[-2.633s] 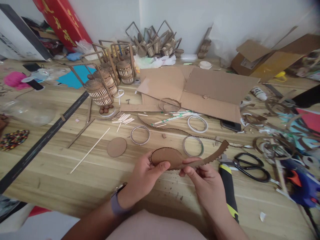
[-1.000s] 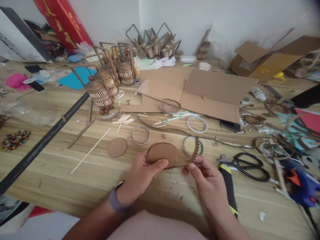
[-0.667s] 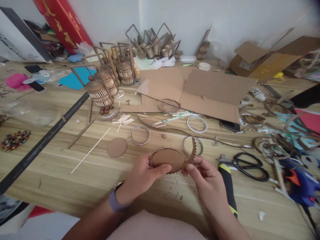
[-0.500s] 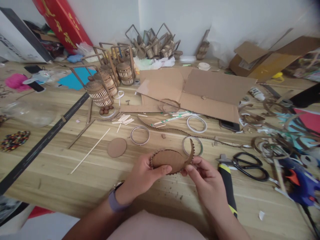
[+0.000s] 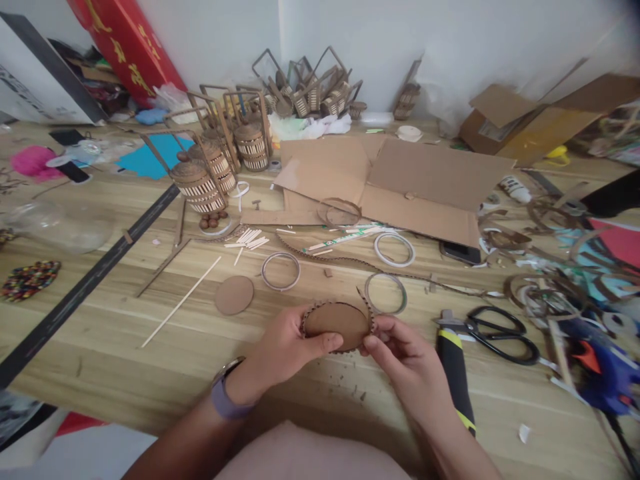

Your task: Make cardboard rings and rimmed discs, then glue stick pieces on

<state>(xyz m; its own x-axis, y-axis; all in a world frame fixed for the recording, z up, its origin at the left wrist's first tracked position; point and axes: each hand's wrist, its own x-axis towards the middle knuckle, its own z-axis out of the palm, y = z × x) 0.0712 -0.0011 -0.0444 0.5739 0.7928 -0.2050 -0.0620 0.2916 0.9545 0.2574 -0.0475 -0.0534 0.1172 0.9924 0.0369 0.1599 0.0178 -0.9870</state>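
Note:
My left hand (image 5: 295, 347) grips a round cardboard disc (image 5: 337, 323), its thumb lying across the face. A notched cardboard strip (image 5: 367, 308) runs along the disc's edge, its free end standing up at the far right. My right hand (image 5: 400, 347) pinches this strip against the disc's right side between thumb and fingers. Beyond the disc lie a ring of tape (image 5: 385, 293) and another ring (image 5: 281, 271). A second cardboard disc (image 5: 234, 295) rests flat on the table, left of my hands. Small brown crumbs are scattered beneath the piece.
To the right are black-handled scissors (image 5: 503, 333), a yellow-and-black utility knife (image 5: 456, 373) and a blue glue gun (image 5: 607, 373). Small lidded baskets (image 5: 197, 183) stand back left. Cardboard sheets (image 5: 420, 173) lie behind, with short sticks (image 5: 253, 238) before them. A long dark strip (image 5: 90, 287) crosses the left.
The strip's free end has swung left and now stands closer to the disc's edge. My right hand has shifted slightly left with it; my left hand keeps its grip.

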